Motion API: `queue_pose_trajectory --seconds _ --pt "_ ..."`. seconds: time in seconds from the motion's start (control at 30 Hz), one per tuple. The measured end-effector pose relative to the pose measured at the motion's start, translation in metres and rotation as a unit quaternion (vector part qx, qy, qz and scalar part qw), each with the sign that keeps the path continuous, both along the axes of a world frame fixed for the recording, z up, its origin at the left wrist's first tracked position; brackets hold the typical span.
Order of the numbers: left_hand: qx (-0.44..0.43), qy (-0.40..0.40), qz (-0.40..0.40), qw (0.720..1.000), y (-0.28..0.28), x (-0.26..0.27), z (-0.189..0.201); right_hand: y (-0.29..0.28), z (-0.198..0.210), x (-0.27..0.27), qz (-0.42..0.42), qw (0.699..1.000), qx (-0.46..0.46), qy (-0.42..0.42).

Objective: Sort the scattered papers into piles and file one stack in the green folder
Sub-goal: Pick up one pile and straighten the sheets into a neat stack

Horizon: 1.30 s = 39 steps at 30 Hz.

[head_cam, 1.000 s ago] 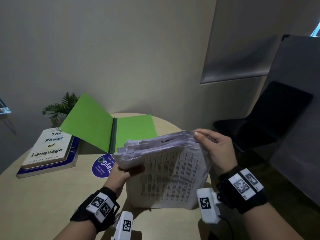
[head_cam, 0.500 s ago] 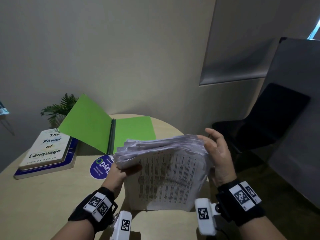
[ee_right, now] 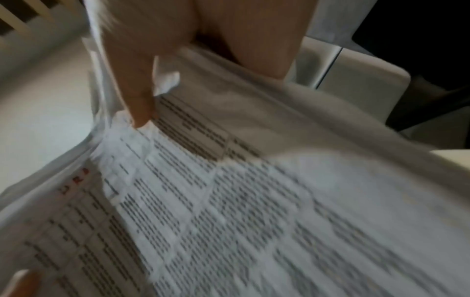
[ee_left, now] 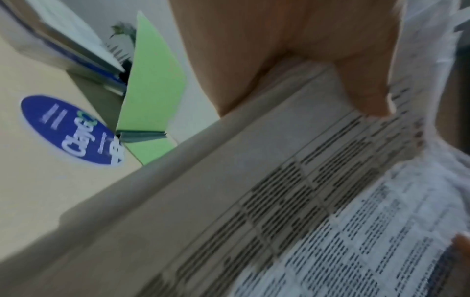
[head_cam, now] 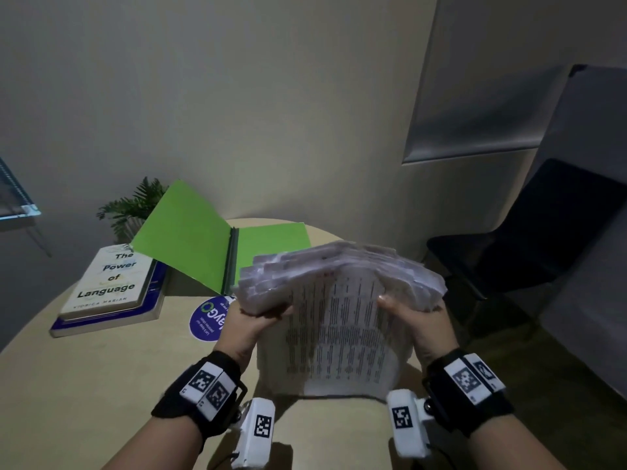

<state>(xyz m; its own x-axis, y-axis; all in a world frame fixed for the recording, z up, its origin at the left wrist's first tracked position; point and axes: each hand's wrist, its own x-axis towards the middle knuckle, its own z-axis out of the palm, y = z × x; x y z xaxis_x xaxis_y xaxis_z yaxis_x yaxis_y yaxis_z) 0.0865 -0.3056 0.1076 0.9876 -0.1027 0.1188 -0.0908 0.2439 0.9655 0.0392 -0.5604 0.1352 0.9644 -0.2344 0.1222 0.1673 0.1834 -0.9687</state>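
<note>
Two hands carry our whole risk in the head view: we hold the thick, ragged stack of white printed papers (head_cam: 339, 300) upright on the round pale wooden table (head_cam: 84, 385), our left hand (head_cam: 247, 323) gripping its left edge and our right hand (head_cam: 420, 320) gripping the right. The sheets fan unevenly at the top, so we judge that loosening either side could let them slide out and scatter. The open green card folder (head_cam: 190, 252) lies just behind the stack, one cover leaning up by the white paperback book (head_cam: 108, 279); pushing forward carelessly could knock it shut. From the left wrist view, blurred, our thumb (ee_left: 363, 86) presses the printed face, with the blue round sticker (ee_left: 73, 130) on the table beside; a weak pinch there could drop the inner pages. From the right wrist view, our fingers (ee_right: 137, 90) dig between crumpled corners, which could tear or fold.
</note>
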Motion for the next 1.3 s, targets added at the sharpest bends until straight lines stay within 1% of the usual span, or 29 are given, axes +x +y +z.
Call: queue_pose_trajectory --seconds 0.13,0.17,0.27,0.37,0.43,0.5,0.57,0.67,0.73,0.8,0.83,0.9,1.03,1.1,1.17,1.2,1.3 --pt "-0.006 -0.026 0.087 0.996 -0.003 -0.008 0.017 -0.002 -0.001 -0.004 0.018 1.000 0.002 0.008" --pt "0.007 -0.048 0.108 0.993 -0.003 -0.008 0.022 -0.002 -0.002 -0.004 0.019 1.000 -0.006 0.009" --pt "0.065 -0.153 0.139 0.976 -0.008 -0.013 0.040 -0.003 -0.008 -0.002 0.016 1.000 -0.017 0.014" --pt "0.078 -0.198 0.118 0.970 -0.015 -0.016 0.049 -0.002 -0.013 -0.001 0.008 0.999 -0.024 0.021" --pt "0.105 -0.217 0.103 0.965 -0.016 -0.015 0.050 -0.002 -0.016 0.000 0.005 0.999 -0.027 0.022" --pt "0.133 -0.245 0.113 0.954 -0.016 -0.012 0.050 -0.002 -0.017 0.000 0.009 0.999 -0.026 0.020" --pt "0.122 -0.252 0.124 0.952 -0.015 -0.009 0.048 -0.002 -0.017 0.001 0.018 0.999 -0.027 0.021" --pt "0.067 -0.215 0.122 0.967 -0.010 -0.007 0.047 -0.003 -0.017 0.003 0.019 0.999 -0.009 0.024" --pt "-0.001 -0.166 0.121 0.979 -0.005 -0.006 0.047 -0.003 -0.016 0.003 0.021 1.000 -0.001 0.022" --pt "-0.057 -0.121 0.128 0.983 0.002 -0.002 0.045 -0.004 -0.015 0.003 0.038 0.999 -0.004 0.025" --pt "-0.058 -0.107 0.135 0.983 0.004 0.000 0.044 -0.004 -0.016 0.004 0.047 0.998 -0.012 0.036" --pt "-0.028 -0.100 0.124 0.987 0.003 0.001 0.044 -0.004 -0.018 0.008 0.053 0.997 -0.023 0.060" --pt "0.021 -0.133 0.046 0.990 -0.002 -0.002 0.039 -0.004 -0.020 0.017 0.030 0.995 -0.004 0.095" --pt "0.077 -0.131 0.037 0.988 0.002 -0.004 0.028 -0.004 -0.018 0.018 0.031 0.995 0.011 0.097" --pt "0.129 -0.105 0.049 0.985 0.007 -0.007 0.015 -0.006 -0.018 0.019 0.034 0.995 0.026 0.092" --pt "0.123 -0.080 0.054 0.988 0.008 -0.007 0.009 -0.006 -0.017 0.019 0.038 0.995 0.034 0.090" --pt "0.047 0.018 0.053 0.997 0.009 0.000 -0.012 -0.007 -0.018 0.017 0.047 0.994 0.043 0.089"
